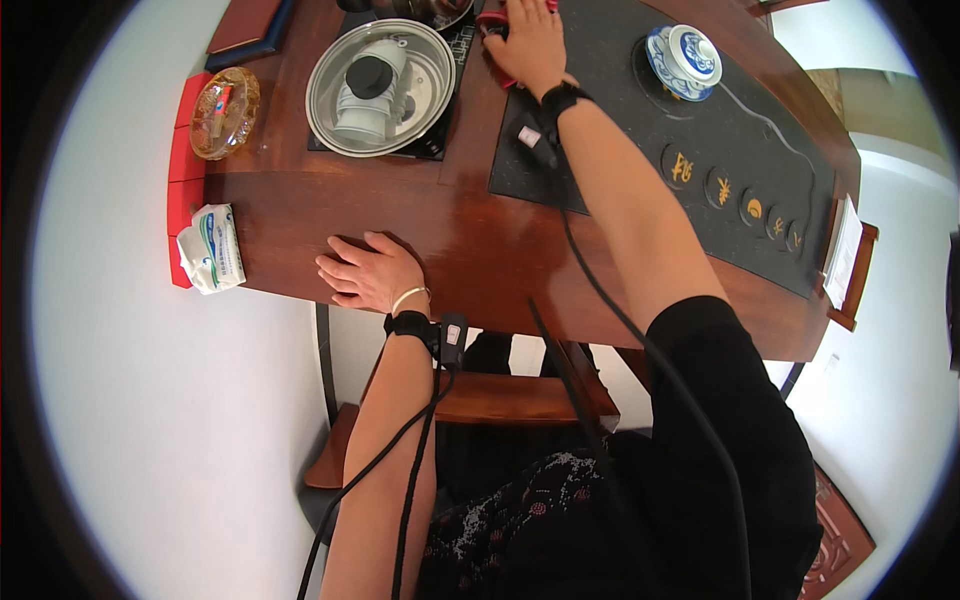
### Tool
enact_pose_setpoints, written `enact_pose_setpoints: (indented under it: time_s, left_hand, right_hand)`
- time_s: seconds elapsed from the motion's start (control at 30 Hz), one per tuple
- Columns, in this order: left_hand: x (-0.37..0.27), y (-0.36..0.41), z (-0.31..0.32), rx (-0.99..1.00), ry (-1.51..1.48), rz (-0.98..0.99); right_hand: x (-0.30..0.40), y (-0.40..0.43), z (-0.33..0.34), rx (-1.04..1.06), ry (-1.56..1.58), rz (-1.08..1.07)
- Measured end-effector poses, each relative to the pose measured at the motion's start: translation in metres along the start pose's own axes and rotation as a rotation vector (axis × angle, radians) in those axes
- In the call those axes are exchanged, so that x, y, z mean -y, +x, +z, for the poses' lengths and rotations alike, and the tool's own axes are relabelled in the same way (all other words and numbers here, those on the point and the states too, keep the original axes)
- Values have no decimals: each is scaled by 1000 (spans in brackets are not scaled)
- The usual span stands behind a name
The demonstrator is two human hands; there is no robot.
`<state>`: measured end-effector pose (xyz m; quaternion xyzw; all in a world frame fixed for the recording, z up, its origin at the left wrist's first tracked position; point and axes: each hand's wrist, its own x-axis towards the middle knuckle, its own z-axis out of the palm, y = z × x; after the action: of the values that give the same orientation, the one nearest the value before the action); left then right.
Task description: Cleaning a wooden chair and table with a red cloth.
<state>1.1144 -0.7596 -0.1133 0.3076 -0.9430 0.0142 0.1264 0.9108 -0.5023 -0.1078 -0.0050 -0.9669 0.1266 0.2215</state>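
Observation:
My left hand (375, 274) rests palm down on the brown wooden table (465, 247), fingers slightly apart and nothing in them. At the top edge of the view, my right hand (531, 46) reaches forward over a red item (491, 18), perhaps a cloth, mostly hidden beneath the hand. Whether the fingers grip it cannot be made out. Left of that hand stands a round steel pot (442, 82) under a glass lid with a black knob (369, 77). White cups (360, 112) lie in a row inside it.
A black stone tea tray (600, 45) bears a blue-and-white lidded bowl (694, 56) on a saucer. Along the left edge are a glass ashtray (244, 112), red boxes (187, 154) and a tissue pack (214, 247). Black cables (600, 289) trail from both wrists.

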Motion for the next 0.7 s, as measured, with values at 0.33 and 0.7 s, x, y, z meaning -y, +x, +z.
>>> enact_pose_setpoints:
  time_s: [0.33,0.7]
  left_hand:
    - [-8,-8,6,-57,23,11]
    - [5,-4,24,-65,-52,-32]
  right_hand:
    - [101,-202,-106,345,345,-212]
    - [-124,-346,-241,218,-121,330]
